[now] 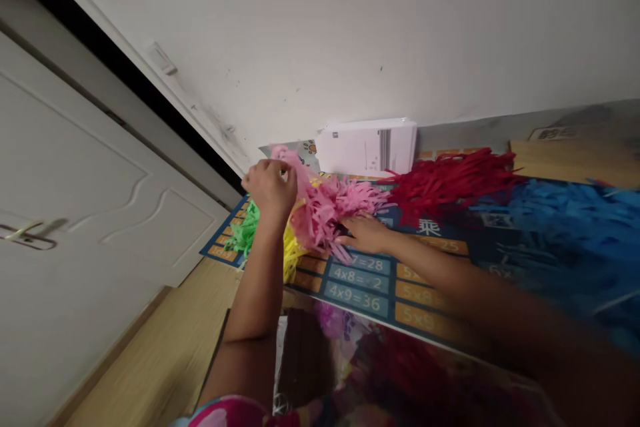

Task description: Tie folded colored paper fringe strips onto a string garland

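My left hand (269, 188) is raised and closed on the upper end of a bunch of pink fringed paper (327, 208), lifting it off a blue multiplication chart (360, 287). My right hand (364, 233) lies low on the chart with fingers stretched out, pressing against the lower side of the pink fringe. Green fringed paper (244, 230) and yellow fringed paper (291, 255) lie under and left of the pink bunch. Red fringed paper (450, 181) stretches to the right of it.
Blue fringed paper (560, 240) covers the chart's right part. A stack of white printed sheets (367, 145) leans on the white wall. A white door (75, 213) with a handle (27, 232) stands at left, over wooden flooring (165, 347). A wooden board (575, 160) lies at the far right.
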The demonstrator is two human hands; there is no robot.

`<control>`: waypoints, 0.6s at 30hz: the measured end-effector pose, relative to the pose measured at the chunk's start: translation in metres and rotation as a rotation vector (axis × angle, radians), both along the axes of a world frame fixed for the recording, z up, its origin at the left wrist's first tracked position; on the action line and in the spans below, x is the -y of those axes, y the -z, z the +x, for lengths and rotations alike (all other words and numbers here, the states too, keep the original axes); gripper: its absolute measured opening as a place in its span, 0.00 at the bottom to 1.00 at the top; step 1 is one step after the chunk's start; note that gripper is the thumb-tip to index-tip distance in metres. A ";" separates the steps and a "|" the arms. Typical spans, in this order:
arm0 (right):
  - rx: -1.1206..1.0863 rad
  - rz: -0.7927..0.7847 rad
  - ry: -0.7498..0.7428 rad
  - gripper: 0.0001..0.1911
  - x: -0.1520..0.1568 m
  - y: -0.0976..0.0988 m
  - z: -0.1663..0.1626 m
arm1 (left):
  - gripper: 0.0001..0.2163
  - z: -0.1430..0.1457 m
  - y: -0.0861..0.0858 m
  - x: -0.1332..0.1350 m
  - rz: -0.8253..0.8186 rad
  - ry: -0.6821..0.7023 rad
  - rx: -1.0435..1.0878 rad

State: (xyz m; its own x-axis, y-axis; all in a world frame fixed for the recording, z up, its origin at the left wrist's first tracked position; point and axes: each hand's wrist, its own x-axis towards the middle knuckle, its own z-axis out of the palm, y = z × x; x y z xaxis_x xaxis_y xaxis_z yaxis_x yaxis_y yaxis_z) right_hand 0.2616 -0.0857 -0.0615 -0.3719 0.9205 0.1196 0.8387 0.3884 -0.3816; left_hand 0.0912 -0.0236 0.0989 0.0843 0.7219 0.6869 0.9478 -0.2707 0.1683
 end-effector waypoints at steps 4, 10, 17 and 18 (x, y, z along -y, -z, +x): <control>0.052 0.007 0.020 0.26 0.003 0.000 -0.001 | 0.06 0.013 -0.030 -0.005 -0.100 0.116 0.034; 0.079 0.074 0.119 0.29 0.008 -0.005 -0.007 | 0.07 -0.023 -0.045 -0.014 0.074 0.097 0.365; 0.048 0.179 0.166 0.34 -0.015 -0.009 -0.039 | 0.08 -0.061 -0.079 0.002 0.424 0.066 0.522; 0.045 0.191 0.134 0.31 -0.018 -0.009 -0.044 | 0.09 -0.065 -0.083 0.006 0.458 0.076 0.529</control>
